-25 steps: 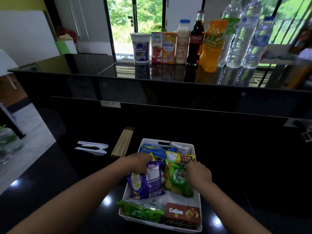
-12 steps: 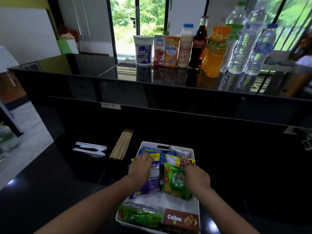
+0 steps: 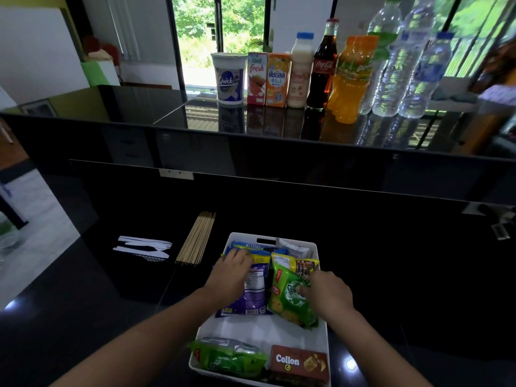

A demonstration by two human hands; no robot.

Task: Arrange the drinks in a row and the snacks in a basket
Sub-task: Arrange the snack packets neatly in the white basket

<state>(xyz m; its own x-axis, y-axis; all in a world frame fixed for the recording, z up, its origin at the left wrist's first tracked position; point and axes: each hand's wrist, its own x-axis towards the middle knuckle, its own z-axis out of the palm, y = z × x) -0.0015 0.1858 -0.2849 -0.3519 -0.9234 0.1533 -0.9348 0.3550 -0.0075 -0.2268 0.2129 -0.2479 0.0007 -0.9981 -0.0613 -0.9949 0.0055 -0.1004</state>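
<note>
A white basket (image 3: 321, 339) sits on the black counter in front of me, holding several snack packs. My left hand (image 3: 231, 275) grips the top of a purple snack bag (image 3: 255, 298) lying in the basket. My right hand (image 3: 328, 293) pinches a green snack bag (image 3: 290, 300) beside it. A green packet (image 3: 226, 358) and a brown Collon box (image 3: 298, 363) lie at the near end. On the raised shelf behind stands a row of drinks: a Quick cup (image 3: 227, 78), two juice cartons (image 3: 266, 79), a milk bottle (image 3: 300, 71), a cola bottle (image 3: 322, 65), an orange bottle (image 3: 350, 79) and water bottles (image 3: 405, 62).
White plastic cutlery (image 3: 143, 248) and a bundle of wooden skewers (image 3: 196, 238) lie on the counter left of the basket. The raised black shelf edge (image 3: 251, 135) runs across the view. A window is behind the drinks.
Both hands have pushed the purple and green bags further toward the far end of the basket and laid them flatter. The drinks have not moved.
</note>
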